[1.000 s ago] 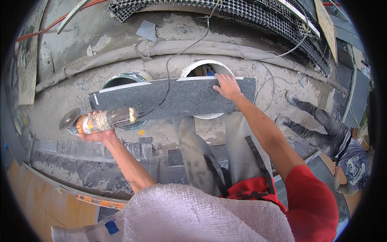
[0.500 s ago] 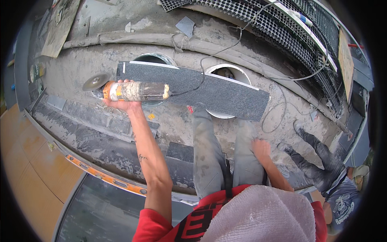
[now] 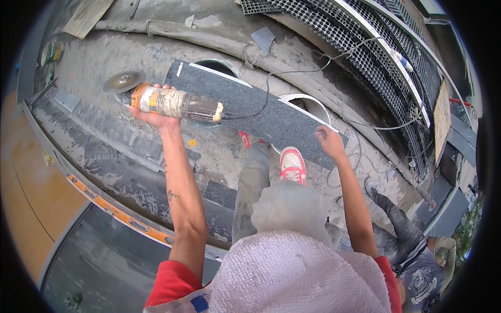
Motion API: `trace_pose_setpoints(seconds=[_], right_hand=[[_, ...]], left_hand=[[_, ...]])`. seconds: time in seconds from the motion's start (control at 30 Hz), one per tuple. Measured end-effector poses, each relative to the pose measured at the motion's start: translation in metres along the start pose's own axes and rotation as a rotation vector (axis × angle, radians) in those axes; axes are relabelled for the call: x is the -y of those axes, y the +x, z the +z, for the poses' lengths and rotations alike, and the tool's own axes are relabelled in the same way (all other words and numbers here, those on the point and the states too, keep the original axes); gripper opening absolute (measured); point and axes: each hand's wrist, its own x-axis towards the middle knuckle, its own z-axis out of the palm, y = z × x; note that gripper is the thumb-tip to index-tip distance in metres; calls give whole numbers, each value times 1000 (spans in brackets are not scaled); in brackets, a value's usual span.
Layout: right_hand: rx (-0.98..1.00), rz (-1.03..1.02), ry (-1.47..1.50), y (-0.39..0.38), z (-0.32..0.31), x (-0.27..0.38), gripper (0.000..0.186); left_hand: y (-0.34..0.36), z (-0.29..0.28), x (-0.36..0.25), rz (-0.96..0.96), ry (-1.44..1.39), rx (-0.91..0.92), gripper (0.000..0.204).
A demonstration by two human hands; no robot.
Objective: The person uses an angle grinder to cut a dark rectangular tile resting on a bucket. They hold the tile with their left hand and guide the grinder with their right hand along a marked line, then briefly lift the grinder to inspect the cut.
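The person's left hand (image 3: 151,116) is wrapped tight around a dusty, taped-up angle grinder with an orange collar and a round grey metal disc (image 3: 175,103); the fingers curl under the tool's body and the thumb side is on top, so the tool lies across the palm, with the disc sticking out to the left past the knuckles and a thin dark cable (image 3: 292,78) running off from its other end; the right hand (image 3: 330,142) rests on the near edge of a long dark grey speckled stone slab (image 3: 255,112), fingers bent over that edge near its right end, gripping it lightly; the slab lies slanting across two round holes in the dusty grey concrete floor (image 3: 104,68); the grinder sits just in front of the slab's left end, close to it; a red and white shoe (image 3: 293,165) stands just below the slab; another person in grey clothes (image 3: 412,250) crouches at the lower right; black plastic grid panels (image 3: 376,36) lie along the top.
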Motion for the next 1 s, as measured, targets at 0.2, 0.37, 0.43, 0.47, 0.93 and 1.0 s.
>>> trace_pose_setpoints(seconds=[0.2,0.37,0.43,0.47,0.93,1.0], right_hand=[[481,179,-607,52,81,-19,104],[530,236,-598,49,84,-16,112],[594,249,-627,61,83,-23,114],[618,251,-639,62,85,-30,115],[117,-992,-299,186,54,172,45],[484,-510,-583,197,37,174,44]], left_hand=[[19,2,-6,46,28,-32,89],[16,-7,-3,15,-24,-41,90],[18,-10,4,50,-20,-66,91],[19,-11,7,72,-22,-75,91],[34,-45,65,83,-110,-269,77],[40,-56,67,91,-105,-284,75]])
